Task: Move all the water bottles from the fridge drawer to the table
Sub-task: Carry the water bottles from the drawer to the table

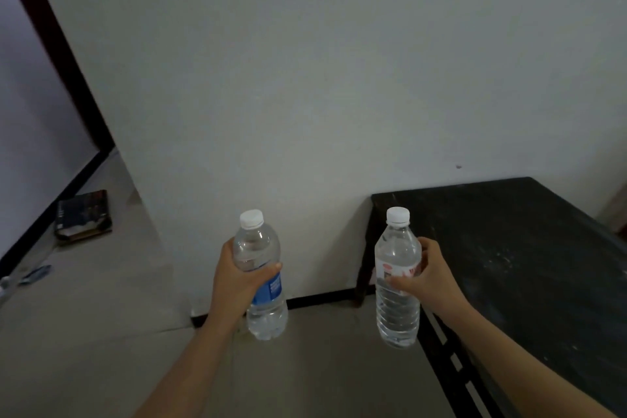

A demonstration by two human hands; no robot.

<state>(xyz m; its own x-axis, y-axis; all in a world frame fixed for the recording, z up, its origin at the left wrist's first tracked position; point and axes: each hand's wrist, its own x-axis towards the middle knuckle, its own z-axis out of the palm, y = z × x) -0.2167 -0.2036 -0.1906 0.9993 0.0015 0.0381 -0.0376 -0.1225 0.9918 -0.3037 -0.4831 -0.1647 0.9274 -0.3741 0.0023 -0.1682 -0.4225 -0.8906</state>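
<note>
A pale wall [305, 78] fills most of the view, with a dark bench [509, 248] against it at the right and a beige floor [101, 332] below, where a dark book [83, 214] lies far left. The left hand [237, 278] is wrapped round an upright blue-labelled bottle [263, 282] held over the floor. The right hand [427, 275] grips an upright red-and-white-labelled bottle [397, 278] at the bench's near left edge, above the floor.

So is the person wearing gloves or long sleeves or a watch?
No. The left hand and right hand are bare: no gloves, rings or watch show. Both forearms are bare down to the picture's edge, so no sleeve is in view.
</note>
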